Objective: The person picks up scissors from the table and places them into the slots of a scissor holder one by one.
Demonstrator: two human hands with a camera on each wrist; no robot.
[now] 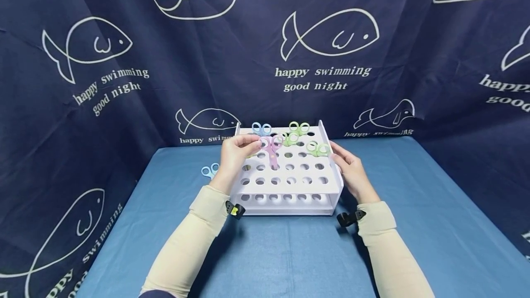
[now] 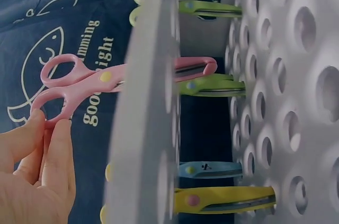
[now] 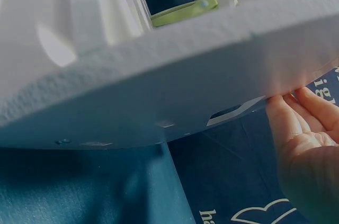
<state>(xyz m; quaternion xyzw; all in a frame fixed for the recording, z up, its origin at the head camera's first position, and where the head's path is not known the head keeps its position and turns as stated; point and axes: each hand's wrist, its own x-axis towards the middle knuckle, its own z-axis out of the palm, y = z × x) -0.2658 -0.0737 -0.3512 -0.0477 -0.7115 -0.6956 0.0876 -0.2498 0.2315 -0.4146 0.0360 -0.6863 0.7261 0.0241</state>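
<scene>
My left hand (image 1: 238,154) pinches one finger loop of the pink scissors (image 1: 272,156) between thumb and fingers. In the left wrist view their blades point down through a hole of the white rack's top board, the rounded tip below it. My right hand (image 1: 351,171) holds the upper right edge of the white rack (image 1: 285,188), fingertips at its side panel. Green scissors (image 1: 299,128) and blue scissors (image 1: 262,129) stand in back holes, with two more green pairs nearby. Yellow scissors (image 2: 228,200) hang in the rack too, mostly hidden behind my left hand in the head view.
Another pair of blue scissors (image 1: 210,170) lies on the blue tablecloth (image 1: 285,252), left of the rack and partly behind my left wrist. The rack has a lower board with holes. A dark curtain (image 1: 248,59) with fish drawings hangs behind the table.
</scene>
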